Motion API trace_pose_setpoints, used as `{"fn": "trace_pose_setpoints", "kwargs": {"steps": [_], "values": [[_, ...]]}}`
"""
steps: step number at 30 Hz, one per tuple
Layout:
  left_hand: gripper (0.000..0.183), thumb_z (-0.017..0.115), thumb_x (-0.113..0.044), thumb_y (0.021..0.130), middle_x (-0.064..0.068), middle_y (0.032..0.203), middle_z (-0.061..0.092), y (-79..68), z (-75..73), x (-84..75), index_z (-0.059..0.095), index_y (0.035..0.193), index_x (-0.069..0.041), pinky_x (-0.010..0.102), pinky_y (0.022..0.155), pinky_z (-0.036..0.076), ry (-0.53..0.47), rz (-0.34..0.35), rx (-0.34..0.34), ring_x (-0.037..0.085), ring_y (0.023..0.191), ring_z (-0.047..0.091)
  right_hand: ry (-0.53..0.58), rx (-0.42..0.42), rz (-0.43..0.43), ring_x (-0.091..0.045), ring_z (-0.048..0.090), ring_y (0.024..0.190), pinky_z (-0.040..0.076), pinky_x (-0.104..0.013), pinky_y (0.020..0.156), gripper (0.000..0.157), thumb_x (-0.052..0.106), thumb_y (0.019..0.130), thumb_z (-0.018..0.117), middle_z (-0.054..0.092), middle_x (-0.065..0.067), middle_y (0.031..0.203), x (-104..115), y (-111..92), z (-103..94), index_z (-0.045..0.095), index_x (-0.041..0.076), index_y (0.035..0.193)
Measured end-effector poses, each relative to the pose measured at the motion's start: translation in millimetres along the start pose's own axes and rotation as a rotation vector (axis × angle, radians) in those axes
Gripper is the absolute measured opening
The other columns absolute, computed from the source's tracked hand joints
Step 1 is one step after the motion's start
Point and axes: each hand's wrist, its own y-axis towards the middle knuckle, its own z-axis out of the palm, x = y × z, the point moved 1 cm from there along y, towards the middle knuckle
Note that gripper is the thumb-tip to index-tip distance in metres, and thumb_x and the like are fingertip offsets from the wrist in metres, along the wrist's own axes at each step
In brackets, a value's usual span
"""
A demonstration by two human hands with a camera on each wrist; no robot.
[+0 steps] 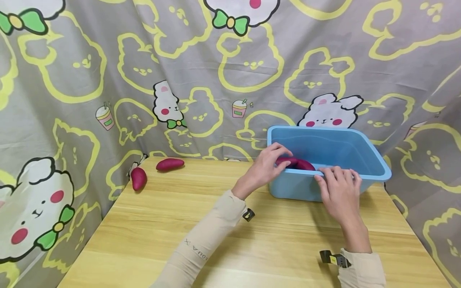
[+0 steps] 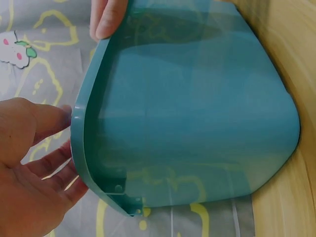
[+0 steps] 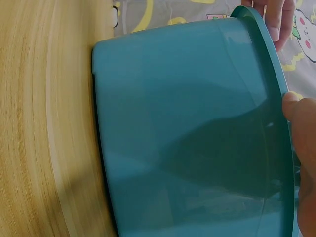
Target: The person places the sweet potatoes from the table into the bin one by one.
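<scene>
A light-blue plastic bin (image 1: 295, 188) stands at the table's right side. Inside it, near the front left, lie purple sweet potatoes (image 1: 306, 165), partly hidden by the front wall and my left hand. My left hand (image 1: 264, 166) hovers at the front left rim, thumb and fingers apart; purple shows through the gap in the head view. From the left wrist, only curtain shows in that gap, and the fingertips pass behind the rim. With thumb outside and fingers inside, my right hand (image 1: 340, 192) grips the front rim.
Two more sweet potatoes, one upright-lying (image 1: 138, 179) and one sideways (image 1: 170, 164), rest at the far left of the wooden table (image 1: 173, 224). A patterned grey curtain (image 1: 201, 72) hangs behind and along both sides.
</scene>
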Motion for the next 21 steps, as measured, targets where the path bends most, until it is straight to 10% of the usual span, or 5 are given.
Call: {"fn": "trace_pose_setpoints", "kwargs": {"steps": [21], "values": [[0.023, 0.065, -0.014, 0.102, 0.006, 0.118, 0.065, -28.9, -23.0, 29.2, 0.068, 0.123, -0.006, 0.028, 0.094, 0.05, -0.081, 0.007, -0.122, 0.019, 0.107, 0.063, 0.01, -0.007, -0.004, -0.045, 0.044, 0.116, 0.015, -0.068, 0.112, 0.03, 0.024, 0.101, 0.064, 0.06, -0.021, 0.113, -0.5, 1.1, 0.9, 0.066, 0.004, 0.123]]}}
